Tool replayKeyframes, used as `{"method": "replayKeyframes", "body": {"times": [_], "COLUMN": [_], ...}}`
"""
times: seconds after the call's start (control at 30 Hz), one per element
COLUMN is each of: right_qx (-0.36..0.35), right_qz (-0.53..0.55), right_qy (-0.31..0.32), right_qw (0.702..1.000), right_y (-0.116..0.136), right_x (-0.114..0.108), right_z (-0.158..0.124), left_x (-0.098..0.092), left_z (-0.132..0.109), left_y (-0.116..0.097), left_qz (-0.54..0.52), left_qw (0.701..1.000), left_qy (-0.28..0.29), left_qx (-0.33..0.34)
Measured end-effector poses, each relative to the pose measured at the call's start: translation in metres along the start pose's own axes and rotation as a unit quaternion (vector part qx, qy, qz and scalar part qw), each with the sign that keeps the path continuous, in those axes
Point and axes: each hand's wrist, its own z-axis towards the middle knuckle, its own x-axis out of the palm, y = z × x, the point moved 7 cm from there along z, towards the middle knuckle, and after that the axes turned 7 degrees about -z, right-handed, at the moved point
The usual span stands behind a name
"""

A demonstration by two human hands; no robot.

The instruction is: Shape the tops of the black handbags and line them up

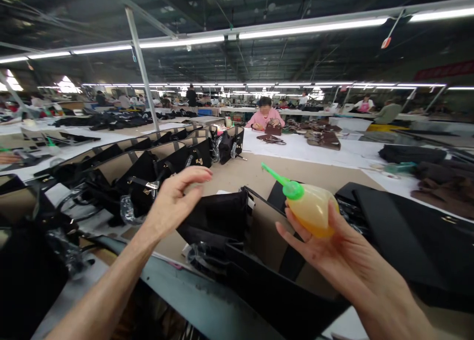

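The right hand (333,253) holds a squeeze bottle (310,207) of yellowish liquid, palm turned up. The bottle sits in the cradle of the fingers (296,234), which curl under its rounded belly from the left, while the thumb rises along its right side; the grip is closed about the bottle, yet most of its body shows above the fingertips. The liquid may be glue, though the view is too soft to be sure. The green nozzle (279,178) slants up and to the left, away from the palm and well clear of the fingers.

The left hand (177,198) is raised to the left of the bottle and well apart from it; its fingers are loosely spread and gently bent, the thumb lying under the forefinger, and it has hold of nothing that shows.

Between and below the two hands a black bag (222,216) lies open near the table (240,174) edge, a tan panel showing inside it; the bottle hangs above its right part without touching it. A row of black handbags (148,167) stands on the left side of the table, running away from the camera; at the far end a person in a pink top (264,117) sits over another bag.
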Motion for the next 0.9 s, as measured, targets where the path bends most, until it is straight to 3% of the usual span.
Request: {"method": "replayKeyframes", "body": {"times": [0.03, 0.1, 0.13, 0.17, 0.23, 0.3, 0.47, 0.7, 0.9], "right_qx": [0.002, 0.003, 0.002, 0.002, 0.003, 0.009, 0.013, 0.019, 0.013], "right_qz": [-0.001, -0.002, -0.002, -0.001, 0.004, 0.009, 0.005, 0.01, 0.019], "right_qy": [-0.007, -0.017, -0.02, -0.022, -0.025, -0.029, -0.026, -0.014, -0.003], "right_qw": [1.0, 1.0, 1.0, 1.0, 1.0, 1.0, 1.0, 1.0, 1.0], "right_y": [0.0, -0.001, 0.0, 0.0, 0.0, -0.001, -0.005, -0.007, -0.007], "right_x": [-0.001, -0.002, -0.002, -0.003, -0.004, -0.005, -0.003, -0.001, 0.005], "right_z": [0.0, -0.001, -0.001, -0.001, -0.001, -0.001, -0.001, -0.006, -0.008], "left_x": [0.026, 0.077, 0.094, 0.104, 0.109, 0.111, 0.128, 0.166, 0.163], "left_z": [0.003, -0.001, -0.004, -0.002, 0.011, 0.02, 0.027, 0.017, 0.01], "left_y": [-0.006, 0.001, 0.013, 0.029, 0.066, 0.095, 0.128, 0.147, 0.149], "left_qz": [-0.006, 0.004, 0.038, 0.096, 0.247, 0.328, 0.337, 0.134, -0.048], "left_qw": [0.994, 0.944, 0.918, 0.907, 0.906, 0.896, 0.907, 0.961, 0.984], "left_qy": [0.106, 0.329, 0.393, 0.406, 0.332, 0.267, 0.201, 0.221, 0.146], "left_qx": [0.003, -0.025, -0.041, -0.054, -0.09, -0.134, -0.154, -0.097, -0.085]}}
